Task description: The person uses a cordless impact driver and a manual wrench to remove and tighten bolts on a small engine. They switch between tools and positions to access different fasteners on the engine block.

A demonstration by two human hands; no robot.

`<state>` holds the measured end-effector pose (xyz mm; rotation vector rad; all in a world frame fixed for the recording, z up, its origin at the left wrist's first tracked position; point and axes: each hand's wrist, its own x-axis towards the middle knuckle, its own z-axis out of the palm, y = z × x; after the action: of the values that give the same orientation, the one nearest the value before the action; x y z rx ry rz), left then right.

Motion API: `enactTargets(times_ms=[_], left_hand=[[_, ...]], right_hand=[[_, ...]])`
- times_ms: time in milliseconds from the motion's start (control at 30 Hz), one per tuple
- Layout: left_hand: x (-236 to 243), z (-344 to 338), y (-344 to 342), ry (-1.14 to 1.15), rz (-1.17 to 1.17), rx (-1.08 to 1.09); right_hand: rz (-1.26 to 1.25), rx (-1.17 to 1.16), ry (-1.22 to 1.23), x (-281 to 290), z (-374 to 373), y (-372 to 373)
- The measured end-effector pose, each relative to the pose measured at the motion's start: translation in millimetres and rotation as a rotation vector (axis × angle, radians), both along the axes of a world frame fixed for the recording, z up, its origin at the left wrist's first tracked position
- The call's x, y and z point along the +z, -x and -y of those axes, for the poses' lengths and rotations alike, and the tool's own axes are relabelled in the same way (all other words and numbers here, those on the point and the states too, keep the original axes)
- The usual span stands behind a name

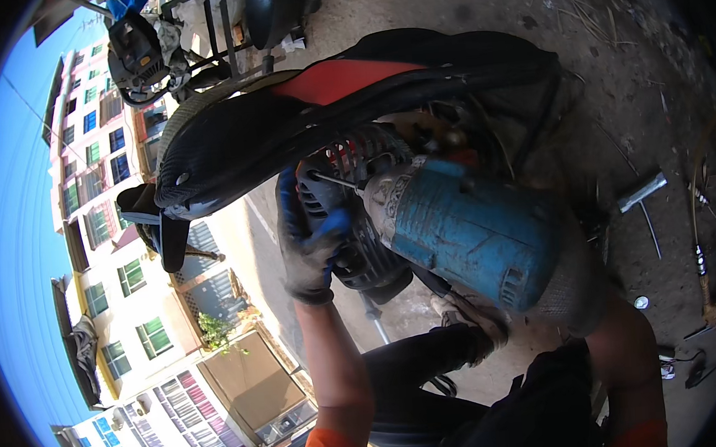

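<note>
A blue power drill point(468, 232) with a grey metal nose lies across the middle, its thin bit point(333, 179) reaching to a black slotted engine cover point(353, 161). At the drill's rear end, my right hand point(577, 282) in a dark glove is closed on it; the fingers are mostly hidden. My left hand point(314, 248), in a blue and grey glove, grips the cover's near left edge, with fingers along its side and the thumb over the front. Above the engine arches a black padded harness point(242, 140) with a red panel point(351, 77).
On the ground to the right lie a T-handled wrench point(643, 197), a cable-like metal part point(701, 259) and a small round white piece point(641, 303). Another engine point(137, 60) stands at the upper left, beside a dark metal frame point(212, 21). Buildings rise on the left.
</note>
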<state>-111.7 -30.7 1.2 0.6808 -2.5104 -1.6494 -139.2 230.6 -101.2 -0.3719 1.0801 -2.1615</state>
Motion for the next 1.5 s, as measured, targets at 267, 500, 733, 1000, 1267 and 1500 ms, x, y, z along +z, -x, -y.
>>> enactTargets(times_ms=[267, 500, 733, 1000, 1267, 1500], left_hand=[[5, 8, -11, 0.055, 0.026, -0.021], [17, 1, 0, -0.031, 0.072, 0.074], [-1, 0, 12, 0.194, -0.004, -0.152], [-3, 6, 3, 0.346, 0.000, -0.144], [5, -5, 6, 0.209, 0.086, -0.046], [11, -5, 4, 0.171, 0.095, -0.052]], right_hand=[[0.125, 0.142, 0.082, 5, 0, 7], [-0.409, 0.295, -0.126, 47, -6, 63], [0.237, 0.216, 0.189, 29, -12, 60], [0.245, 0.282, 0.120, 33, -16, 57], [0.225, 0.145, 0.242, 9, -20, 27], [-0.254, -0.032, -0.109, -17, -19, -15]])
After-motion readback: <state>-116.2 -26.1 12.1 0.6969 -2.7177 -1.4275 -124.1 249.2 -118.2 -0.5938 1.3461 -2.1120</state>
